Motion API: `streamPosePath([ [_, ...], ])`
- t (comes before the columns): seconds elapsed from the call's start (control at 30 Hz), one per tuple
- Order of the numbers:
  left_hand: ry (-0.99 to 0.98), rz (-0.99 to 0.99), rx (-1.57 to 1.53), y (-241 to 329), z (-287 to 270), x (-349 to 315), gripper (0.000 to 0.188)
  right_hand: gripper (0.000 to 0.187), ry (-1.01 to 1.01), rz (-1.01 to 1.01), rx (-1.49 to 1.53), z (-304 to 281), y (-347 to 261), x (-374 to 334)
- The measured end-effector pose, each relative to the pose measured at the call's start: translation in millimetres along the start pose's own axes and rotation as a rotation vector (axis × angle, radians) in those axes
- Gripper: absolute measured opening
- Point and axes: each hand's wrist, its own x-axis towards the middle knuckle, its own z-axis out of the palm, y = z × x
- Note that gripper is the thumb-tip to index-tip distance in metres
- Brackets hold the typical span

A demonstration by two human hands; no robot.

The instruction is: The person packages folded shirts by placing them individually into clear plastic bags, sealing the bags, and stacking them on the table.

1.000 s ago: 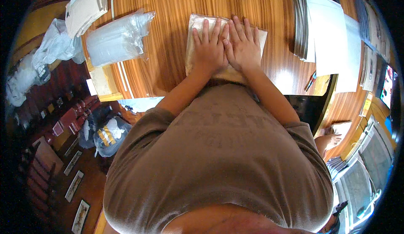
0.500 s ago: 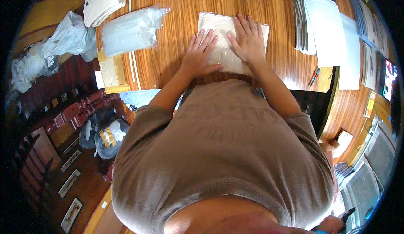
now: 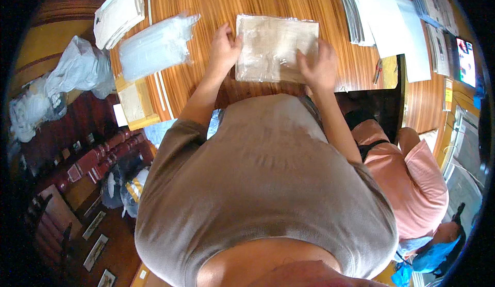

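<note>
A flat beige piece in a clear plastic sleeve point(image 3: 277, 50) lies on the wood-grain table in front of me; it looks like folded cloth, though the glossy film makes that hard to confirm. Beside its left edge is my left hand point(image 3: 225, 51), open, with slightly bent fingers and the thumb close to the film. My right hand point(image 3: 319, 66) is at the right edge, also open, its thumb over the sleeve and its fingers a little blurred. Neither hand is closed around the package.
A pile of clear plastic sleeves point(image 3: 154, 47) lies to the left, with folded pale cloths point(image 3: 119, 16) behind it. White sheets point(image 3: 379, 16) are stacked at the right, near a slim pen-like tool point(image 3: 378, 72). A person in a pink top point(image 3: 407, 178) is at my right.
Both hands have come off the package's top and moved out to its sides. My view has shifted, and the person in pink at the right shows much more fully.
</note>
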Motion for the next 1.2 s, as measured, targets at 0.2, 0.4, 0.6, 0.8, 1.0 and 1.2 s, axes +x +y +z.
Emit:
streamPosePath([
  [0.2,-0.473,-0.155,-0.564,23.6,-20.5,11.9,0.030,0.040,-0.455,0.550,0.843,-19.7,30.9,-18.8],
  [0.4,-0.803,-0.326,-1.772,37.8,-69.8,16.1,0.061,0.046,0.163,-0.091,0.230,-16.2,45.6,-30.8],
  [0.6,-0.828,-0.411,-0.825,-19.0,-36.0,7.9,0.049,0.044,-0.050,-0.019,-0.197,-3.4,55.0,-51.7],
  [0.8,-0.749,-0.312,-0.277,0.4,-53.1,17.0,0.030,0.056,-0.019,-0.032,-0.144,28.5,14.3,-49.0],
  [1.0,-0.046,0.618,0.237,46.5,-10.1,31.2,0.024,0.066,-0.127,-0.134,-0.321,51.0,-24.6,4.5],
  [1.2,-0.242,0.626,0.310,49.4,57.6,4.3,0.055,0.065,-0.135,-0.114,-0.310,69.5,-2.5,23.0],
])
